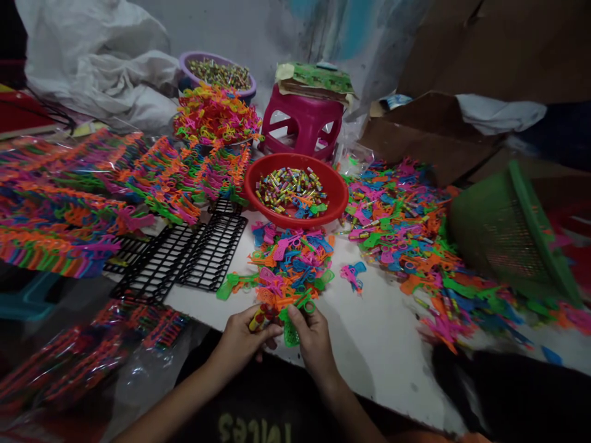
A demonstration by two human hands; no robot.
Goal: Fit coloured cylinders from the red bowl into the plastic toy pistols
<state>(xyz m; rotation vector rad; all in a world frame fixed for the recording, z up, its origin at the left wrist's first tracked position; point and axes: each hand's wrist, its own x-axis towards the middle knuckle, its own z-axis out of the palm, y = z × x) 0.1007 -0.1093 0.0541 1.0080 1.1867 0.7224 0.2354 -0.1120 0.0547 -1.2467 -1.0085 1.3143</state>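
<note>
Fingertips of the left hand (244, 337) pinch a small yellow tube (257, 320), while the right hand (314, 337) pinches a green plastic toy (290, 329), both just below the loose toy pile (289, 261). Left of that pile lie finished packed strips (60, 209); the red bowl (339, 191) above it is far from empty, so plenty seems left.

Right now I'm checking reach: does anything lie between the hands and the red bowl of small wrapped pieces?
Yes: a pile of small colourful plastic toys lies on the white table between both hands and the red plastic bowl.
</note>
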